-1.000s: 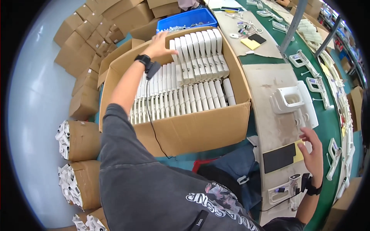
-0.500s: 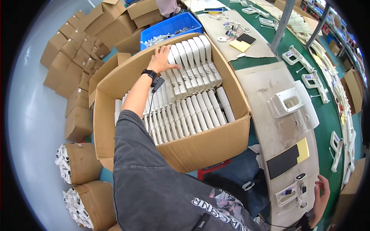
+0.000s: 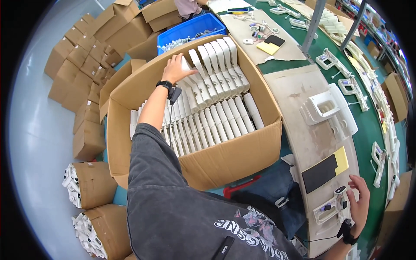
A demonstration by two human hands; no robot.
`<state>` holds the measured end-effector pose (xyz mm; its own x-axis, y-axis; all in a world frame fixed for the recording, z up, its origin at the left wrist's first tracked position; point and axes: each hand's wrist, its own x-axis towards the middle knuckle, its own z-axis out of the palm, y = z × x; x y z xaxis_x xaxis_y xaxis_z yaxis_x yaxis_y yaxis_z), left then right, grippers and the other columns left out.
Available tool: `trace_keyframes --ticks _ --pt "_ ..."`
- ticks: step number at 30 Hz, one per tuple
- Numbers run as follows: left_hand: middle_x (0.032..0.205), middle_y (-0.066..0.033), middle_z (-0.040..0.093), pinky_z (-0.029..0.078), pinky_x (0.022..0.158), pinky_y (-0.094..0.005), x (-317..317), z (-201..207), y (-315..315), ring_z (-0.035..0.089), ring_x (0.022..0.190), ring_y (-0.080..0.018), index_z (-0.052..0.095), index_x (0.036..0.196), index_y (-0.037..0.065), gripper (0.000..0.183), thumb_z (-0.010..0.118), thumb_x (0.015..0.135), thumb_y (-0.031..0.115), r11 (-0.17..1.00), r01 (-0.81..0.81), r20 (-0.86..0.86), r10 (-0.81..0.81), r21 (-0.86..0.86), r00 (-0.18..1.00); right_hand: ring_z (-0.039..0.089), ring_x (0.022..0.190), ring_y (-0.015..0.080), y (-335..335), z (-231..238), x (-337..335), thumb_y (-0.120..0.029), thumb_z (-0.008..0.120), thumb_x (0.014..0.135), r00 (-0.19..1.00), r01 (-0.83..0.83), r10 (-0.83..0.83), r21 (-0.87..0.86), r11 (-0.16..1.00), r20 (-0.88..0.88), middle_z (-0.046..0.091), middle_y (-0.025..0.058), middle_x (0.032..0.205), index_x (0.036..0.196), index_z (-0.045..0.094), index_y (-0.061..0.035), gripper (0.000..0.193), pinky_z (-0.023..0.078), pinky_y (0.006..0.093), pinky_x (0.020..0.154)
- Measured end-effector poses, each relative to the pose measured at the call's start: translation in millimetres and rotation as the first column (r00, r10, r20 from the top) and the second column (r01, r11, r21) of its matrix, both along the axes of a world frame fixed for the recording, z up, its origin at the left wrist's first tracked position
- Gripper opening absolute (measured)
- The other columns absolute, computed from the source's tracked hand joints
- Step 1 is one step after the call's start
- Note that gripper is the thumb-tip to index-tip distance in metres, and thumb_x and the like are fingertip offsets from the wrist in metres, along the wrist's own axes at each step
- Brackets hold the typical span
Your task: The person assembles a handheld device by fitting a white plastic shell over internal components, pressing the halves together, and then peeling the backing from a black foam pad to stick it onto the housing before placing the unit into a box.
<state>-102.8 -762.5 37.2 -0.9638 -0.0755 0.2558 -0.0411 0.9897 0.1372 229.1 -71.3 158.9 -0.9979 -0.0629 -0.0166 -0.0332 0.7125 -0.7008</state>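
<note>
Left hand point(image 3: 174, 71): fingers pinched 1 white casing point(image 3: 185, 65) near carton's point(image 3: 234, 152) far edge. Right hand point(image 3: 359, 203): fingers parted, near bench's point(image 3: 284, 102) right edge.

Left upper arm point(image 3: 151, 158): sleeved in dark grey. Left forearm point(image 3: 152, 107): bare, extended forward. Left wrist point(image 3: 164, 85): banded in black. Left grip point(image 3: 175, 70): fingers forward, thumb opposed, closed in a grasp. Right forearm point(image 3: 339, 250): bare, at lower right. Right wrist point(image 3: 348, 233): banded in black. Right grip point(image 3: 359, 201): empty, fingers loosely curled, thumb set apart.
</note>
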Motion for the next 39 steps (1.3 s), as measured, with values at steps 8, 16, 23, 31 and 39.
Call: trace_keyframes --ticks 8,16,23,31,39 --pt "0.138 -0.0059 0.056 0.051 0.099 -0.0487 56.2 7.0 -7.3 0.054 0.127 -0.0321 0.053 0.138 0.016 0.088 0.08 0.07 0.065 0.997 -0.08 -0.158 0.077 -0.017 0.984 0.061 0.098 0.0225 -40.7 17.7 -38.4 -0.003 0.066 0.086 0.966 -0.235 0.234 0.01 0.972 -0.113 0.064 0.0147 0.114 0.124 0.063 0.0033 0.039 0.048 0.0326 0.091" --pt "0.128 -0.0096 0.059 0.052 0.096 -0.0419 145.8 130.9 9.9 0.056 0.116 -0.0302 0.057 0.132 0.01 0.084 0.085 0.068 0.056 0.923 0.006 -0.53 -0.226 -0.384 0.817 0.065 0.099 0.0176 -97.1 28.1 -88.0 -0.009 0.067 0.094 0.88 -0.476 0.456 -0.268 0.838 -0.137 0.069 0.01 0.115 0.126 0.064 0.0012 0.034 0.051 0.0316 0.092" --pt "0.125 -0.0086 0.062 0.054 0.086 -0.0339 237.3 235.7 93.5 0.06 0.113 -0.0234 0.054 0.136 0.007 0.094 0.095 0.061 0.045 0.891 0.379 -0.657 -0.444 -0.251 0.61 0.06 0.12 0.0188 -187.6 -10.1 -157.3 -0.021 0.06 0.104 0.804 -0.548 0.552 -0.635 0.544 -0.22 0.06 0.0112 0.136 0.15 0.042 -0.0018 0.053 0.047 0.0336 0.105" --pt "0.122 -0.0147 0.06 0.049 0.093 -0.0371 206.5 229.3 262.8 0.061 0.108 -0.0292 0.06 0.127 -0.001 0.103 0.097 0.045 0.051 -0.002 0.978 -0.31 -0.949 0.207 0.064 0.044 0.14 0.0248 -103.9 25.7 -133.8 -0.074 0.071 0.078 0.659 -0.752 0.67 -0.34 0.565 -0.342 0.048 0.0123 0.152 0.154 0.038 -0.0029 0.109 0.035 0.041 0.115" --pt "0.127 -0.0103 0.06 0.049 0.1 -0.0382 164.0 164.4 426.5 0.058 0.117 -0.0267 0.058 0.133 0.002 0.1 0.093 0.055 0.053 -0.407 0.761 -0.238 -0.913 0.505 -0.33 0.057 0.124 0.0194 -65.2 -14.7 -27.7 -0.03 0.092 0.074 0.781 -0.348 0.622 -0.783 0.516 0.063 0.059 0.0089 0.132 0.146 0.042 -0.0011 0.092 0.045 0.0354 0.107"
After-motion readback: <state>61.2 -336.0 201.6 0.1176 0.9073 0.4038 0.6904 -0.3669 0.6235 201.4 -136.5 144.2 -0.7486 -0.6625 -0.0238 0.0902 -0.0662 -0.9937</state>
